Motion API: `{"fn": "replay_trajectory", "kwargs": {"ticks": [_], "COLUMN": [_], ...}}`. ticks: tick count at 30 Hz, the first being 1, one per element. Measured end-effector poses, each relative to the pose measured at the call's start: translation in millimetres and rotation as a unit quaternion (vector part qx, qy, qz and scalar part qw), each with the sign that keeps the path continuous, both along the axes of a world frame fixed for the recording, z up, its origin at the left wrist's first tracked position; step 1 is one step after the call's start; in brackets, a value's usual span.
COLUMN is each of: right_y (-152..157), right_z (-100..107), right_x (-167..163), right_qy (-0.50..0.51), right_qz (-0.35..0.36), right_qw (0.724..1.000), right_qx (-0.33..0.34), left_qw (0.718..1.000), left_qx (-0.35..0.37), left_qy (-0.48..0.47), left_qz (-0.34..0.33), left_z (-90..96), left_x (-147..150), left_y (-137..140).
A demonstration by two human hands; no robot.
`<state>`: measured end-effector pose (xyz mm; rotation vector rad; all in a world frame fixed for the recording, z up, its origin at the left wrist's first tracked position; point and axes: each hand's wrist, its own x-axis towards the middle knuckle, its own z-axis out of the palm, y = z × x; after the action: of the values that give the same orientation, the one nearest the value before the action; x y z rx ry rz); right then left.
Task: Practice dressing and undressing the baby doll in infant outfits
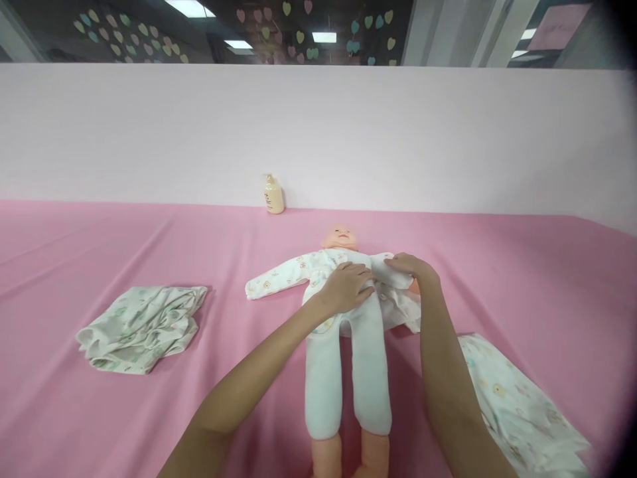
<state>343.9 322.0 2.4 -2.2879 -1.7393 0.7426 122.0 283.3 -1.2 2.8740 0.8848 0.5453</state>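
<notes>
A baby doll lies on its back, wearing a white patterned top and white leggings. Its arm on the left is stretched out inside a sleeve. My left hand rests on the doll's torso, fingers extended and thumb apart. At the arm on the right, my right hand has its fingers bent over the white sleeve; the thumb is hidden. Loose white cloth spreads beneath that arm, and a bit of the doll's hand shows beside my right wrist.
On the pink sheet, a crumpled white-and-green cloth lies to the left. Another patterned cloth is at the lower right, partly behind my right forearm. A cream pump bottle stands against the white wall.
</notes>
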Motion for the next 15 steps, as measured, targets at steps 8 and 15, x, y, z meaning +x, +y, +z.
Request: {"fn": "replay_trajectory", "kwargs": {"ticks": [8,15], "right_y": [-28,-52], "right_z": [35,77], "right_x": [11,-6], "right_qy": [0.048,0.116], "right_qz": [0.024,0.096], "right_qw": [0.998,0.982], "right_qx": [0.025,0.111], "left_qw": [0.993,0.997], "left_qx": [0.019,-0.075], "left_qy": [0.064,0.034], "left_qz": [0.102,-0.001], "left_z": [11.3,10.6], "left_x": [25,70], "left_y": [0,45]}}
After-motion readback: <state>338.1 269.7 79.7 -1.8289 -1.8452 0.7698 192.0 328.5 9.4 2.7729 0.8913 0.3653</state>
